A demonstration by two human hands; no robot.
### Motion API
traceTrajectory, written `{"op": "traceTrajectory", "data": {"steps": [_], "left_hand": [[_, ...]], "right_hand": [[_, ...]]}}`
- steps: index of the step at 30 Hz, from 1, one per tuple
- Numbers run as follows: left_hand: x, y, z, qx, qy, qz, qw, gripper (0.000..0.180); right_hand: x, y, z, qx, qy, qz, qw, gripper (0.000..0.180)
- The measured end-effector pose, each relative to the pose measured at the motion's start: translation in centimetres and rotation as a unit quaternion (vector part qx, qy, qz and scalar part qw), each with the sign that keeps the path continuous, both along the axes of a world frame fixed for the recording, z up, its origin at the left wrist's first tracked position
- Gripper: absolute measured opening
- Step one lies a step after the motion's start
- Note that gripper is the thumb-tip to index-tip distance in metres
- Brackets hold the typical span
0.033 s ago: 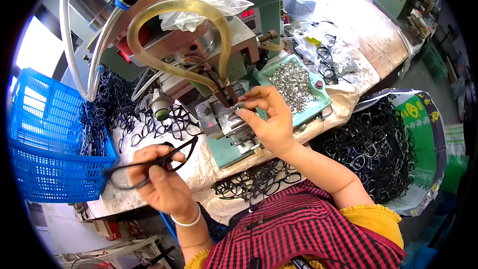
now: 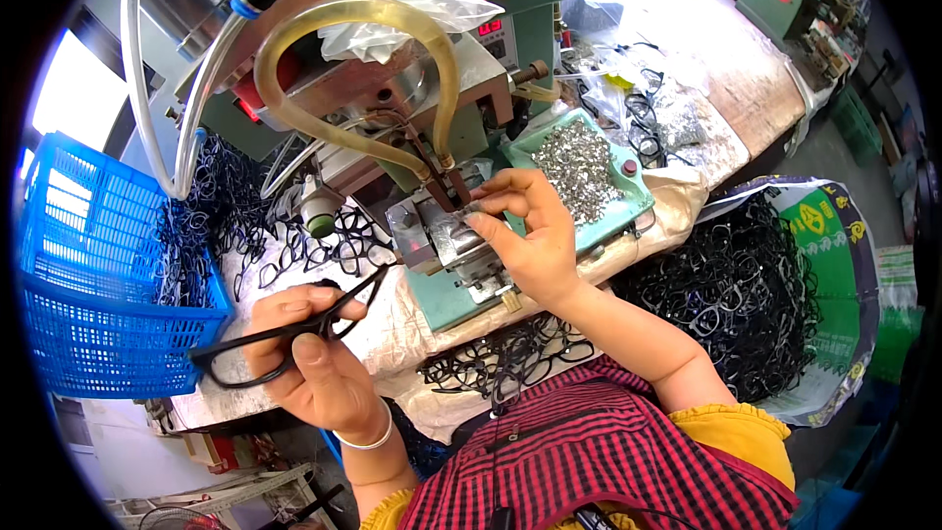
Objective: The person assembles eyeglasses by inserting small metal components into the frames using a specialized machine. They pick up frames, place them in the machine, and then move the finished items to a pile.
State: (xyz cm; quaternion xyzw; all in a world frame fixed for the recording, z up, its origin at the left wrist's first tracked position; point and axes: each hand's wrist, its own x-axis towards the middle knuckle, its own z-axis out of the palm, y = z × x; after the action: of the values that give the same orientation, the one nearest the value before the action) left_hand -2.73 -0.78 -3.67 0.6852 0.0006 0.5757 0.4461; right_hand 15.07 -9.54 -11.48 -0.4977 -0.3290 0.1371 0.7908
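Left hand [image 2: 314, 363] fingers grip a black plastic spectacle frame [image 2: 285, 334], long axis pointing right toward the metal press fixture [image 2: 456, 236]; right hand [image 2: 525, 236] fingers there apparently pinch a small part.

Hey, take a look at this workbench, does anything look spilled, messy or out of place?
Nothing looks broken. Black eyeglass frames lie in loose heaps on the cloth-covered bench, and some hang over its front edge near the person's lap. Small metal parts stay inside the green tray. The left hand holds one black frame.
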Motion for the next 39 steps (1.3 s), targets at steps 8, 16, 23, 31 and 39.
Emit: {"op": "traceTrajectory", "data": {"steps": [8,16,23,31,39], "left_hand": [[3.0,2.2,-0.1,0.0,0.004,0.094,0.996,0.015],[1.4,0.8,-1.3,0.2,0.142,0.036,0.969,0.008],[4.5,-1.7,-3.4,0.334,0.245,0.022,0.91,0.023],[4.6,-1.8,-3.2,0.307,0.273,0.028,0.911,0.022],[3.1,-3.0,-6.2,0.303,0.274,0.06,0.911,0.035]], "right_hand": [[-0.5,0.5,0.8,0.032,0.082,0.082,0.993,0.037],[1.2,-3.7,1.6,-0.103,-0.125,0.038,0.986,0.043],[11.3,-9.1,-3.8,-0.357,-0.395,-0.225,0.816,0.015],[13.6,-6.0,-5.8,-0.273,-0.384,-0.181,0.864,0.015],[14.8,-3.9,-6.7,-0.323,-0.498,-0.14,0.792,0.018]]}}
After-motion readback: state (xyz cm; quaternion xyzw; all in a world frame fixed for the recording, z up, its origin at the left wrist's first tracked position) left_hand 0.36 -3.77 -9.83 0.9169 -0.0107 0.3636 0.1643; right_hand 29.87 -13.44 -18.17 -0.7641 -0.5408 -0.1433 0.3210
